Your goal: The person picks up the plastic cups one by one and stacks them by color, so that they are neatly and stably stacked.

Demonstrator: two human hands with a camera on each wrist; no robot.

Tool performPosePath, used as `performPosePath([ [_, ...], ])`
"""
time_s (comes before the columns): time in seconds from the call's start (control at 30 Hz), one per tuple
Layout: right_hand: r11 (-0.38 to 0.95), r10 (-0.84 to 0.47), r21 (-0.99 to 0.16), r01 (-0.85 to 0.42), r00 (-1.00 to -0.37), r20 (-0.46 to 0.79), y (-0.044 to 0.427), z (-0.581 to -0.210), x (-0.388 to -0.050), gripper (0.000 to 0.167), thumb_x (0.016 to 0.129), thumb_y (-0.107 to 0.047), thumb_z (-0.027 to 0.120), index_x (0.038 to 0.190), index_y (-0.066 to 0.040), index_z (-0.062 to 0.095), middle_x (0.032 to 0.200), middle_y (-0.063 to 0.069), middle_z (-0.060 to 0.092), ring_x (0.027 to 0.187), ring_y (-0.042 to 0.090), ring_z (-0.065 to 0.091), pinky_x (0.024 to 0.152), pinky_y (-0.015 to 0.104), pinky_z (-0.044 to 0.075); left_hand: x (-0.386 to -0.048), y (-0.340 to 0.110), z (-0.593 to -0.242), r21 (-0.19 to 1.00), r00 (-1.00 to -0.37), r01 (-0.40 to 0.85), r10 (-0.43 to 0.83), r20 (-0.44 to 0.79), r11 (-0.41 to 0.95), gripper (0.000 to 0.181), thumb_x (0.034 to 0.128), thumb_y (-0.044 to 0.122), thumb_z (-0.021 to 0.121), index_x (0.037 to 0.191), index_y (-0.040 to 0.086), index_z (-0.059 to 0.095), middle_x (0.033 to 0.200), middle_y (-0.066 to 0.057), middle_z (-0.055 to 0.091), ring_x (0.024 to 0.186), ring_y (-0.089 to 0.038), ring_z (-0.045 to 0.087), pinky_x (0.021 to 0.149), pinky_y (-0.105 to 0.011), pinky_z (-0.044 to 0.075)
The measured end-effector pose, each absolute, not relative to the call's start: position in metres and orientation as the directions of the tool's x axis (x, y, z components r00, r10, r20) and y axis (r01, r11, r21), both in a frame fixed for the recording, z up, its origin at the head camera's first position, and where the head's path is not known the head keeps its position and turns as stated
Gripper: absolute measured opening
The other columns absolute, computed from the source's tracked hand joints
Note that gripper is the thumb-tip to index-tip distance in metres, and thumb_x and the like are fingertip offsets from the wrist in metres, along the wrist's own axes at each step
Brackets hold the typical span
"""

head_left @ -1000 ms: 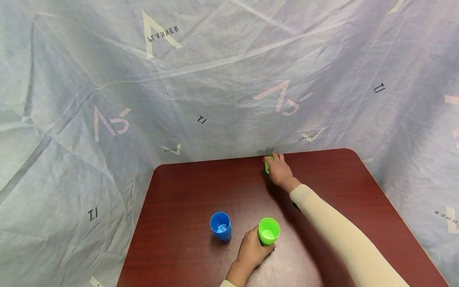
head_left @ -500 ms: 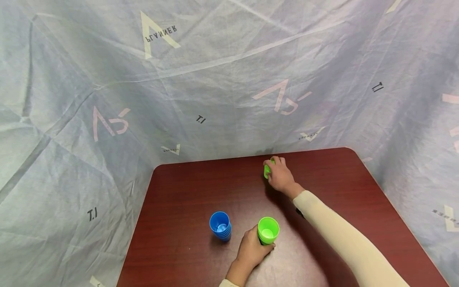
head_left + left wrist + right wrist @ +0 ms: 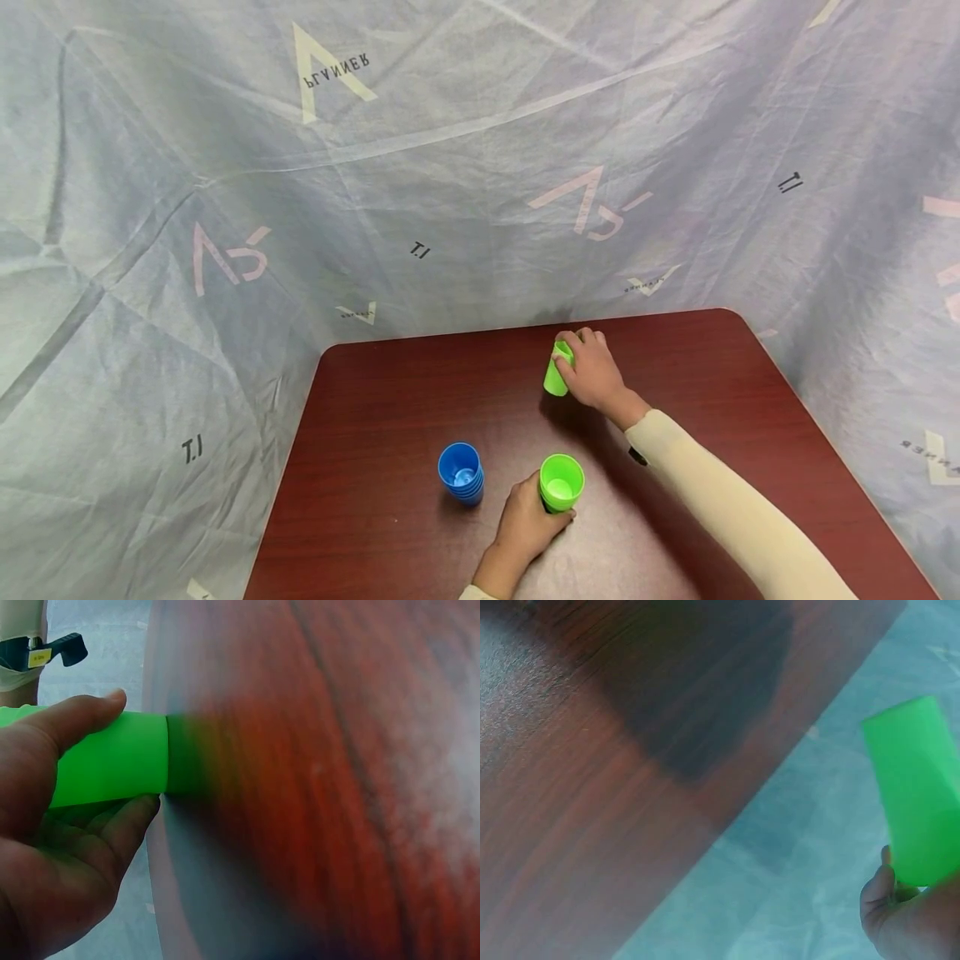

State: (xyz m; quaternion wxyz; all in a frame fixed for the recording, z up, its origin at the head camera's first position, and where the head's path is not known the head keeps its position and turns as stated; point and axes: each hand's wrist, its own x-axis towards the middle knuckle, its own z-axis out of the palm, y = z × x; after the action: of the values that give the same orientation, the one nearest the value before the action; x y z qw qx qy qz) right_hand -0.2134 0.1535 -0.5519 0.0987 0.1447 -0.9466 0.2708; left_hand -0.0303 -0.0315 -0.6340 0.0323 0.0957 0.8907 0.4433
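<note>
My left hand (image 3: 527, 523) grips a stack of green cups (image 3: 562, 482) near the front of the table. In the left wrist view the thumb and fingers wrap round the green cups (image 3: 112, 761), whose base rests on the table. Toward the back, my right hand (image 3: 592, 371) holds one tilted green cup (image 3: 557, 379) by its rim end. The right wrist view shows this green cup (image 3: 915, 787) lifted, with fingers (image 3: 879, 896) at its lower end. A stack of blue cups (image 3: 461, 473) stands upright left of my left hand, touched by neither hand.
The dark red wooden table (image 3: 390, 392) has rounded back corners. Grey printed cloth (image 3: 480, 167) hangs behind it and along both sides, close to the table's back edge.
My right hand has drawn the single green cup from the table's back edge toward me, and more of the cup shows now. The left hand and both stacks have stayed put.
</note>
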Motion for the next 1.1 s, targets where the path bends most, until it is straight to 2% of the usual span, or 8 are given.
performPosePath([
  [0.23,0.761,-0.255,-0.497,-0.417,-0.896,0.363,0.15,-0.54,-0.199,0.032,0.107,-0.031,0.053,0.123,-0.006,0.067,0.11,0.015,0.066,0.1,0.034,0.058,0.089,0.049,0.05,-0.031,-0.031,-0.635,0.791,-0.981,0.133,0.195,0.017,0.597,0.055,0.0704,0.02,0.097,0.119,0.014,0.072,0.109,0.0,0.08,0.102,-0.011,0.074,0.09,-0.036,0.06],
  [0.6,0.704,-0.284,-0.502,-0.502,-0.847,0.45,0.15,-0.531,-0.181,0.024,0.103,-0.023,0.055,0.109,-0.006,0.071,0.102,0.01,0.071,0.087,0.025,0.064,0.078,0.045,0.055,-0.031,-0.031,-0.635,0.8,-0.979,0.148,0.203,0.033,0.582,0.055,0.0708,0.02,0.097,0.12,0.018,0.071,0.109,0.001,0.08,0.102,-0.01,0.074,0.089,-0.036,0.06],
  [0.87,0.599,-0.373,-0.463,-0.654,-0.739,0.561,0.149,-0.535,-0.163,0.017,0.097,-0.019,0.061,0.103,-0.007,0.072,0.096,0.005,0.072,0.082,0.016,0.064,0.073,0.039,0.056,-0.028,-0.031,-0.637,0.794,-0.978,0.169,0.201,0.061,0.584,0.054,0.0699,0.019,0.097,0.117,0.016,0.07,0.107,0.0,0.08,0.1,-0.012,0.075,0.088,-0.034,0.06],
  [1.1,0.523,-0.408,-0.434,-0.733,-0.663,0.628,0.148,-0.535,-0.155,0.013,0.094,-0.016,0.062,0.101,-0.009,0.071,0.093,0.001,0.071,0.079,0.013,0.062,0.07,0.034,0.055,-0.029,-0.031,-0.638,0.793,-0.977,0.173,0.205,0.062,0.584,0.055,0.0707,0.019,0.097,0.118,0.016,0.07,0.107,-0.001,0.08,0.1,-0.012,0.075,0.086,-0.035,0.06],
])
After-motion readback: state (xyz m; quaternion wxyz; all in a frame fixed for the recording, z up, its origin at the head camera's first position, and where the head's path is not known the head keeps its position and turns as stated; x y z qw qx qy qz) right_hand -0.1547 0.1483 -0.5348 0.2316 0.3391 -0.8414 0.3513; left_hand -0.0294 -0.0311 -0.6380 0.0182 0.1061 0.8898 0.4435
